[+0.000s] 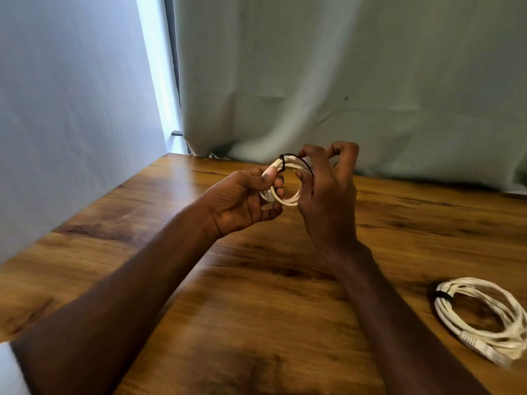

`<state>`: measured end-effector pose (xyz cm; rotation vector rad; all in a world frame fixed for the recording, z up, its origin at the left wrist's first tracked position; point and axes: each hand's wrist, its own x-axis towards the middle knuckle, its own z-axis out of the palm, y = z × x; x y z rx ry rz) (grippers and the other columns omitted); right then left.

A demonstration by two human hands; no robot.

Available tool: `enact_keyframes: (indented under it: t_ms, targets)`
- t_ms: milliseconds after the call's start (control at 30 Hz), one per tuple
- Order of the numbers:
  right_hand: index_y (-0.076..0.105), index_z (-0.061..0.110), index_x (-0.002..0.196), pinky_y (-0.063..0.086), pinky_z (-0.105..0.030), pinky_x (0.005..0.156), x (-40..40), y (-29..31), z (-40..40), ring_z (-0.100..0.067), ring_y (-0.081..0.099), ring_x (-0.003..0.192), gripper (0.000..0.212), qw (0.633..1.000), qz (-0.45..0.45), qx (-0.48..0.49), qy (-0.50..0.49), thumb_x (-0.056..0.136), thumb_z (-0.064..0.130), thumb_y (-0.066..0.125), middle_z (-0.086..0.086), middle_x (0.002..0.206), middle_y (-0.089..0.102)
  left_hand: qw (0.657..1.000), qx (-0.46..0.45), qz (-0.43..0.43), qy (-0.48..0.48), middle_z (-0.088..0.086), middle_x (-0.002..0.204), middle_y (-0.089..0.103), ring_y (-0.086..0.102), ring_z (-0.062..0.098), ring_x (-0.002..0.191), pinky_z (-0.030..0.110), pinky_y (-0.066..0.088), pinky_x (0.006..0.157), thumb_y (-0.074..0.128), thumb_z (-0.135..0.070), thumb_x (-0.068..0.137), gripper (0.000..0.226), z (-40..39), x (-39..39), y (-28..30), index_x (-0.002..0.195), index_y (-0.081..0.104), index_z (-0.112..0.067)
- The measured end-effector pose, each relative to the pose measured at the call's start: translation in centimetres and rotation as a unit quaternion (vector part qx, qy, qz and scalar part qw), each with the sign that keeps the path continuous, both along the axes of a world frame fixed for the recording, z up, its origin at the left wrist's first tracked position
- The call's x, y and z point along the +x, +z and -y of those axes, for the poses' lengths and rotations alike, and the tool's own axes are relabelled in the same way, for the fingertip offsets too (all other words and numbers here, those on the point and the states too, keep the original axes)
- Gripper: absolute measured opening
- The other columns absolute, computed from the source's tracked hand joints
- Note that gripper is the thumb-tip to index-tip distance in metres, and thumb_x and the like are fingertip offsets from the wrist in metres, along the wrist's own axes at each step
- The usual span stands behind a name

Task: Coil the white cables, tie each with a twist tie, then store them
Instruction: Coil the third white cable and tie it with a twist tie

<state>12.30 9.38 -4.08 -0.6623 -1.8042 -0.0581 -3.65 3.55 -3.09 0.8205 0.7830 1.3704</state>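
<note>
A small coil of white cable (291,198) is held up above the wooden table (256,295), near its far edge. My left hand (242,202) grips the coil's left side, thumb on top. A black twist tie (296,158) wraps the top of the coil and arcs to the right. My right hand (328,192) pinches the tie's free end between thumb and forefinger, with the other fingers behind the coil. A second white cable coil (484,317), bound with a black tie (443,295) on its left side, lies flat on the table at the right.
A pale green curtain (342,81) hangs behind the table's far edge. A white wall (71,109) runs along the table's left side. A white sleeve edge (11,369) shows at the bottom left.
</note>
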Motion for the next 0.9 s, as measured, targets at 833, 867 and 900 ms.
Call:
enact_keyframes:
  t_ms: [833,867,900]
  targets:
    - [0.081,0.016,0.083,0.04,-0.02,0.055,-0.6,0.2,0.5,0.001,0.062,0.063,0.007,0.864,-0.097,-0.461,0.178,0.09,0.018,0.078,0.008,0.076,0.075,0.948,0.037,-0.165,0.27,-0.003,0.065,0.056,0.053,0.01,0.058,0.034,0.052,0.062,0.063,-0.024,0.106,0.031,0.0,0.2,0.1,0.124,0.063,0.0]
    - [0.082,0.017,0.083,0.041,-0.022,0.057,-0.4,0.1,0.4,-0.001,0.064,0.068,0.007,0.862,-0.1,-0.471,0.16,0.089,0.019,0.079,0.007,0.078,0.076,0.953,0.039,-0.16,0.256,-0.003,0.065,0.056,0.052,0.011,0.059,0.035,0.053,0.063,0.064,-0.023,0.105,0.026,0.0,0.3,0.1,0.121,0.064,-0.002]
    - [0.082,0.017,0.082,0.044,-0.025,0.059,-0.4,0.1,0.4,-0.006,0.067,0.073,0.006,0.868,-0.1,-0.464,0.144,0.088,0.019,0.079,0.006,0.078,0.077,0.955,0.042,-0.16,0.247,-0.003,0.066,0.057,0.052,0.011,0.06,0.035,0.053,0.064,0.065,-0.022,0.105,0.024,0.1,0.5,0.2,0.12,0.064,-0.004]
